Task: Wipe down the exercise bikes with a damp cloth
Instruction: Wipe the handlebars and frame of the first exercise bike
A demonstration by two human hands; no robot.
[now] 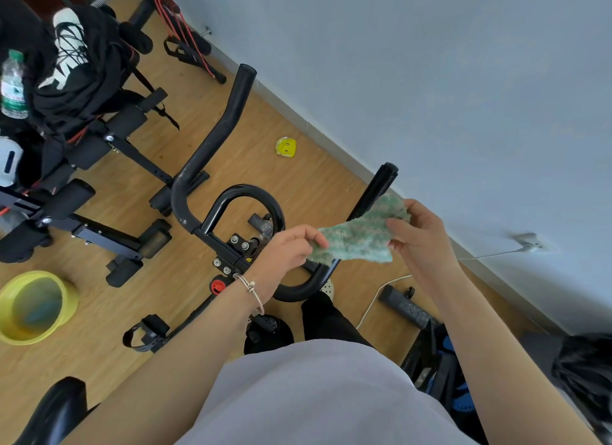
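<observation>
Green cloth [361, 235]: mottled green, stretched flat in the air between the two hands, a little toward 3 o'clock from the middle of the view. It hangs over the right horn of the handlebar, and I cannot tell if it touches the bar.
Left hand [288, 249]: pinches the cloth's edge at the 9 o'clock side with thumb and fingertips; a bracelet [250, 287] is on the wrist.
Right hand [420, 242]: grips the opposite edge at the 3 o'clock side, fingers curled around the cloth.
Exercise bike [212, 146]: black handlebar with a long horn going to 12 o'clock, an inner loop, bolts and a red knob [217, 286] near the centre.
Basin [33, 307]: yellow, on the wooden floor [314, 186] at 8 o'clock, with water and something bluish inside.
Cable [374, 298]: white, lying on the floor at 5 o'clock and running toward the wall.
Step, as I judge: the cloth is being opened or refolded, and the wiping stroke has not begun.
Risk, drops: if the cloth is too wet, water can fall on the cable below.
Risk, grip: both holds are only at the edges, so a pull against the bar may free one side and the cloth drops.
Risk, coverage: the long horn at 12 o'clock is far from both hands and may be missed.
</observation>
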